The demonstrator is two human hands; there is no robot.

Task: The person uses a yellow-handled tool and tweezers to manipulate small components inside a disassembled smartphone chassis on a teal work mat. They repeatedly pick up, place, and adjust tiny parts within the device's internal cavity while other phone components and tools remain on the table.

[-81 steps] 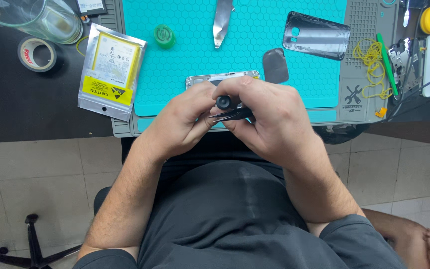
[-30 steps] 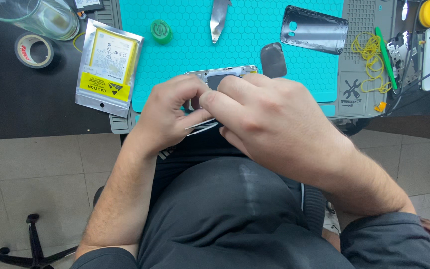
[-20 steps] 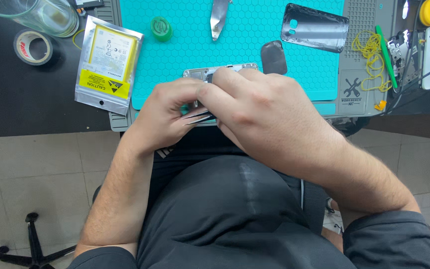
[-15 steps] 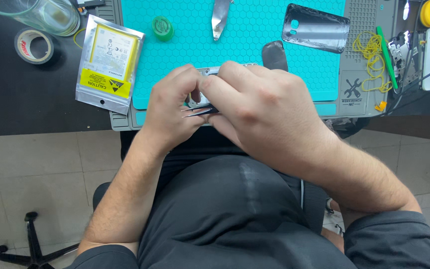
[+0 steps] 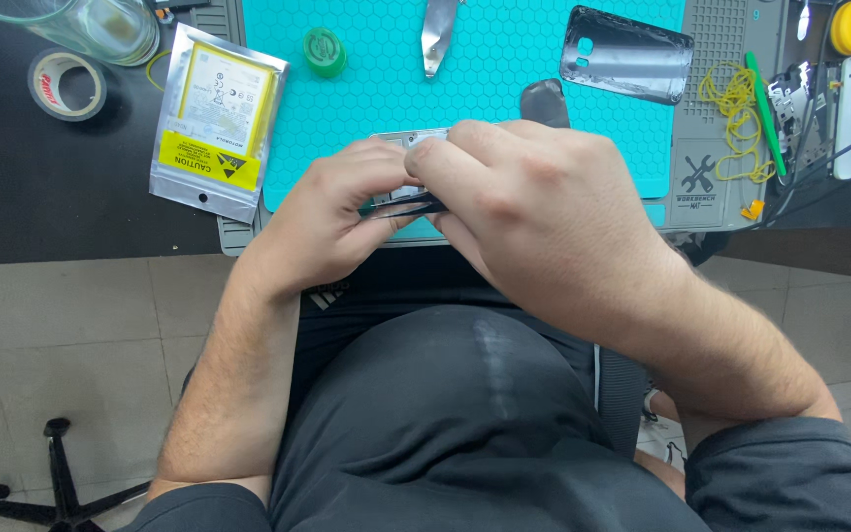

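Left hand point(image 5: 332, 212) braces silver phone frame point(image 5: 408, 138) at desk point(image 5: 71, 197) edge; right hand point(image 5: 534, 212) pinches black tweezers point(image 5: 406, 206) for fine work; battery pouch point(image 5: 217, 118) parked left.

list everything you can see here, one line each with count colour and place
phone frame: 1, silver, mat's near edge, mostly under the hands
tweezers: 1, black, between both hands
work mat: 1, teal, bench centre
battery pouch: 1, silver and yellow, left of mat
back cover: 1, grey, mat's far right
pry tool: 1, metal, mat top
small cap: 1, green, mat top left
tape roll: 1, beige, far left
left hand: 1, on the frame
right hand: 1, over the frame
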